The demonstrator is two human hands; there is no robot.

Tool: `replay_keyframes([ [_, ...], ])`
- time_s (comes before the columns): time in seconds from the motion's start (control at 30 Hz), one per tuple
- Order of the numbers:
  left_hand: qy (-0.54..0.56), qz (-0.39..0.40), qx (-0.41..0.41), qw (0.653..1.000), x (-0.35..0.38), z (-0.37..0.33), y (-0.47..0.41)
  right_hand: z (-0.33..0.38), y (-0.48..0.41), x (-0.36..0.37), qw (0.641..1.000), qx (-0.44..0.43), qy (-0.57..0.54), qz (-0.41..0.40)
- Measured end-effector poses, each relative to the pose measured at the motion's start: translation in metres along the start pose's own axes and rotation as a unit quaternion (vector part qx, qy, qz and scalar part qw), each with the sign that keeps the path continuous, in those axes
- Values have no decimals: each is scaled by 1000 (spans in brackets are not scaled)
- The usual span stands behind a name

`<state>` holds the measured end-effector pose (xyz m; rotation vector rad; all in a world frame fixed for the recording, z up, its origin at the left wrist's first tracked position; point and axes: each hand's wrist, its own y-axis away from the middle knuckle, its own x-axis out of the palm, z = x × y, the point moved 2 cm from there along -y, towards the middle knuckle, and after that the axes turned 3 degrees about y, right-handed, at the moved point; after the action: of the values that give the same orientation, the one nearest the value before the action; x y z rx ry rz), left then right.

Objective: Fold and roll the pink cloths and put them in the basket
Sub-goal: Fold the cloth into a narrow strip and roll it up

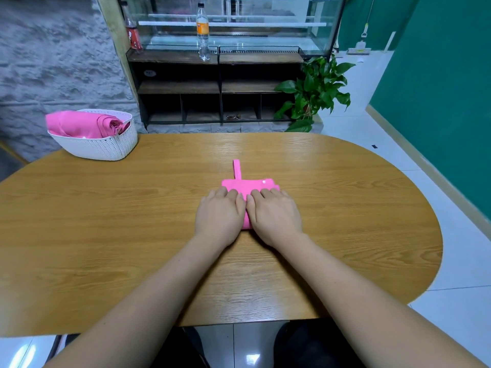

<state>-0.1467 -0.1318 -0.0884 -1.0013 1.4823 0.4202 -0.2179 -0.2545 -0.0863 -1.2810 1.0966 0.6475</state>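
A small folded pink cloth [248, 185] with a loop strap pointing away from me lies in the middle of the wooden table [106, 221]. My left hand [219, 215] and my right hand [275, 216] lie side by side on top of it, fingers curled down over the cloth's near part, most of which they hide. A white woven basket [106, 148] stands at the table's far left corner. It holds rolled pink cloths [87, 126] that stick out over its rim.
Behind the table stands a dark shelf unit with a glass display case [225, 27] and two bottles [202, 30]. A potted green plant [316, 91] sits at the far right. The table's rounded right edge drops to a white tiled floor.
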Motion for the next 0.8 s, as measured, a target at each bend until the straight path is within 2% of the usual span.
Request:
replay_keyframes([
  [0.17,33,-85,-7,996,9,3,8,-1,-15,-13,995,-28,4,98],
  [0.23,47,-89,-1,995,8,4,7,-3,-22,-15,989,-47,-8,139],
  [0.3,70,-84,4,994,6,6,4,-3,-28,-16,980,-40,-23,193],
  [0.37,83,-69,4,994,2,8,0,-2,-31,-15,976,-24,-38,214],
  [0.47,70,-23,-8,997,-3,8,-6,-1,-24,-14,981,-29,-36,190],
  [0.57,51,31,-22,998,-5,6,-13,0,-9,-14,993,-43,-1,109],
  [0.7,30,118,-26,992,-11,4,-25,-2,4,-5,1000,-2,1,25],
  [0.8,50,141,-48,988,-11,4,-29,1,8,-4,1000,11,5,-4],
])
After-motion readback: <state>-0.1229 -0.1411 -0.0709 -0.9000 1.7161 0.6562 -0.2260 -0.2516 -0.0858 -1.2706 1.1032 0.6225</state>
